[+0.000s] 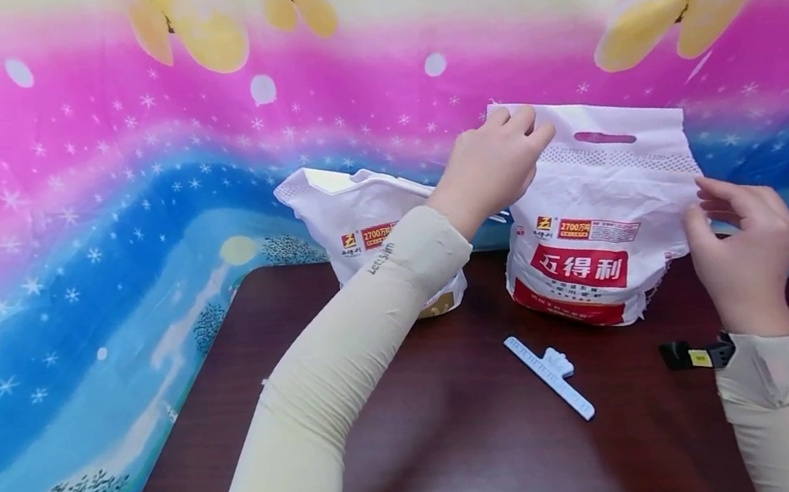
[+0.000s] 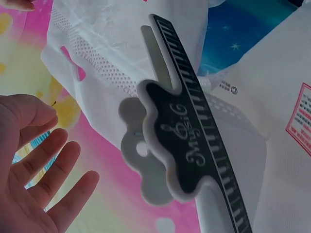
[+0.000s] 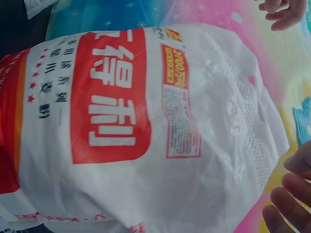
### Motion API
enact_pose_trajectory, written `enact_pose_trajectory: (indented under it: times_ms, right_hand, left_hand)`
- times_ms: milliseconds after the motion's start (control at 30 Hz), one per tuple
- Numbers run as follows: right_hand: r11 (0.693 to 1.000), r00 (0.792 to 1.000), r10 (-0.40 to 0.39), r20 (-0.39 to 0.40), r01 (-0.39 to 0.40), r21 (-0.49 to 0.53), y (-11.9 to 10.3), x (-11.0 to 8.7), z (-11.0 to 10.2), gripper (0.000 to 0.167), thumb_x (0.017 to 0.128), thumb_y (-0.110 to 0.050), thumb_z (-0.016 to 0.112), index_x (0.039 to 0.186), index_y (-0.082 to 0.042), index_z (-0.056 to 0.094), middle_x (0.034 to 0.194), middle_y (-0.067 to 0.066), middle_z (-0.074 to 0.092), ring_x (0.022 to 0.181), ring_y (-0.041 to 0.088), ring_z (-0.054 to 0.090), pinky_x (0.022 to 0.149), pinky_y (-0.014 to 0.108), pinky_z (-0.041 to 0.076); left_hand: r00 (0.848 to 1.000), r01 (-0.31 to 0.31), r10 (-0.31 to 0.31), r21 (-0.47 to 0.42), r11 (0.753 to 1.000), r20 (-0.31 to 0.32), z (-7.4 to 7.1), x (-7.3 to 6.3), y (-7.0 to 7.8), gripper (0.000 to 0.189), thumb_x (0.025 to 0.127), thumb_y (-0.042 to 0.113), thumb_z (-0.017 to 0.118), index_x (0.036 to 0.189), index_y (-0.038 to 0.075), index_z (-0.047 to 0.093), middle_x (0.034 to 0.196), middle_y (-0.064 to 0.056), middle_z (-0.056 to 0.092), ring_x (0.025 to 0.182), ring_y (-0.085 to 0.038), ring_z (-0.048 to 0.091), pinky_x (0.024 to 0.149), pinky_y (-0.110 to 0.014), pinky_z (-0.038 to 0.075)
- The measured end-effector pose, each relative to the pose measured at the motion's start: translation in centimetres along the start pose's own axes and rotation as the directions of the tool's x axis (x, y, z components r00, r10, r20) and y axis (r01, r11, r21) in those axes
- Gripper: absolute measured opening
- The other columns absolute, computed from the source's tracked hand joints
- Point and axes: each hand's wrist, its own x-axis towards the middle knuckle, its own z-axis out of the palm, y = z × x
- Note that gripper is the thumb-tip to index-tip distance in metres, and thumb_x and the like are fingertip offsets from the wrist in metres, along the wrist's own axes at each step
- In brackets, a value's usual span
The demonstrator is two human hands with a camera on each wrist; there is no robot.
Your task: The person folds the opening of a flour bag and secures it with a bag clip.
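A white and red flour bag (image 1: 585,253) stands upright on the table, its top flap with a handle slot raised. My left hand (image 1: 493,169) is by its upper left corner; in the left wrist view its fingers (image 2: 58,160) are spread and hold nothing. At the bag's right side is my right hand (image 1: 747,255), fingers (image 3: 284,201) loosely bent, close to the bag; contact is unclear. A second flour bag (image 1: 341,220) stands to the left, partly behind my left forearm. A black clip (image 2: 182,121) with piano keys appears to sit on this bag's top.
A pale blue ruler-like clip (image 1: 551,378) lies on the dark wooden table (image 1: 469,454) in front of the right bag. Behind the table hangs a colourful printed cloth (image 1: 129,191). A black strap (image 1: 698,355) is on my right wrist.
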Motion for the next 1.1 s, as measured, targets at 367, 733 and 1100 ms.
enact_pose_trajectory:
  times_ms: [367,733,1100]
  right_hand:
    - [0.997,0.996,0.071,-0.054,-0.070,0.018,1.7,-0.6,-0.2,0.031,0.092,-0.016,0.071,0.122,-0.010,0.075,0.101,-0.019,0.064,0.093,-0.021,0.048,0.085,0.005,0.043]
    - [0.970,0.969,0.242,-0.042,-0.240,0.043,2.8,-1.1,-0.4,0.038,0.091,-0.022,0.073,0.128,-0.010,0.071,0.099,-0.032,0.048,0.092,-0.015,0.057,0.091,0.011,0.049]
    - [0.868,0.871,0.482,0.095,-0.490,0.081,3.5,-0.9,-0.5,0.050,0.091,-0.023,0.074,0.139,-0.017,0.060,0.112,-0.018,0.057,0.106,-0.001,0.061,0.098,0.018,0.048]
  left_hand:
    - [0.997,0.021,-0.013,-0.107,0.994,0.074,0.4,1.2,1.1,0.043,0.105,0.032,0.052,0.145,0.019,0.048,0.137,0.000,0.053,0.122,-0.015,0.053,0.095,-0.025,0.053]
    - [0.996,0.030,-0.017,-0.140,0.990,0.090,0.4,2.0,2.0,0.045,0.105,0.031,0.051,0.148,0.017,0.046,0.142,-0.001,0.050,0.132,-0.016,0.048,0.107,-0.024,0.044]
    - [0.995,0.074,-0.066,-0.125,0.989,0.071,0.8,3.1,2.8,0.050,0.105,0.033,0.048,0.154,0.023,0.041,0.152,0.003,0.043,0.142,-0.015,0.039,0.113,-0.029,0.038]
